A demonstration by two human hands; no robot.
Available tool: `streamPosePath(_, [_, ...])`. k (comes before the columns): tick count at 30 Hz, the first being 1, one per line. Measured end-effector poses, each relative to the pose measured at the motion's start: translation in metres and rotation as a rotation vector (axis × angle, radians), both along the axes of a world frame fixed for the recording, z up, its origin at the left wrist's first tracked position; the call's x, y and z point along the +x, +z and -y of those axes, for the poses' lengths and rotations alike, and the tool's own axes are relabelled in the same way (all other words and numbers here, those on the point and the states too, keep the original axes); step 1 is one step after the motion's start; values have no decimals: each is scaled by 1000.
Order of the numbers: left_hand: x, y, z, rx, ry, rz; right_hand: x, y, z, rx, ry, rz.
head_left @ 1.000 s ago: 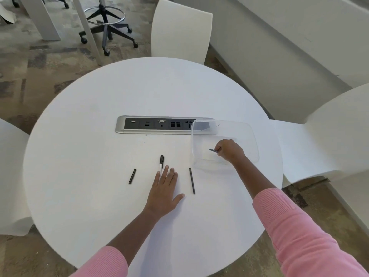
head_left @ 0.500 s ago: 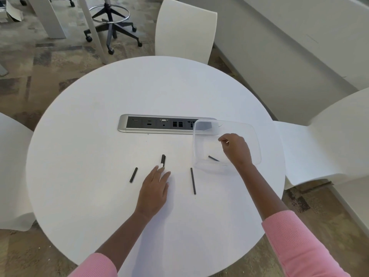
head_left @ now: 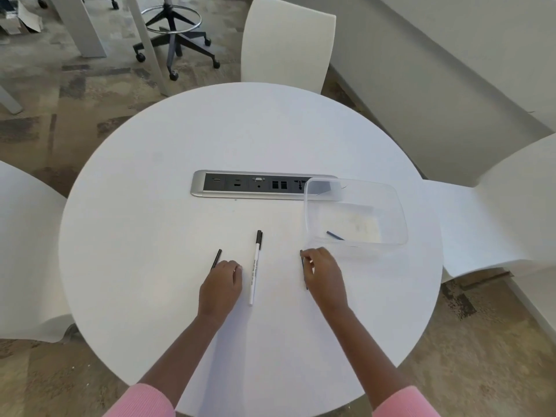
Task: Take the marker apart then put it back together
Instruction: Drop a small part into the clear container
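The white marker barrel (head_left: 255,272) with its black tip lies lengthwise on the round white table (head_left: 150,236), between my hands. A short black cap piece (head_left: 216,258) lies just left of it, its near end under the fingers of my left hand (head_left: 222,284), which rests curled on the table. My right hand (head_left: 323,276) has its fingertips on the thin black ink rod (head_left: 303,267), which still lies on the table. A small dark piece (head_left: 335,235) sits inside the clear plastic container (head_left: 388,206).
A silver power and data strip (head_left: 255,185) is set into the table's middle, partly under the container. White chairs stand at the far side (head_left: 288,40), right (head_left: 496,206) and left (head_left: 24,251). A wheeled stool (head_left: 174,34) stands on the floor beyond.
My right hand left the container, leaving the small dark piece inside, and came down onto the ink rod. My left hand slid left off the marker barrel toward the cap piece.
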State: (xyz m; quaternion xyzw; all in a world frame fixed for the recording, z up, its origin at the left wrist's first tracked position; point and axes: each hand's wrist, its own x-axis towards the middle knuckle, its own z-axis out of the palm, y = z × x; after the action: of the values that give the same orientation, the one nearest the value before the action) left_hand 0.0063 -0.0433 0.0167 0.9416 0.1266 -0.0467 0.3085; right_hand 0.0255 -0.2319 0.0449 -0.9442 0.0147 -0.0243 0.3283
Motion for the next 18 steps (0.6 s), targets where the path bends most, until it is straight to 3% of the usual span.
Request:
streamPosePath(6, [4,5,17,-45,-14,-96,-6,-19,1,-101,-58,-234])
streamPosePath(18, [14,10,32,56,-83,-211,0,-20,-6,-104,-146,-304])
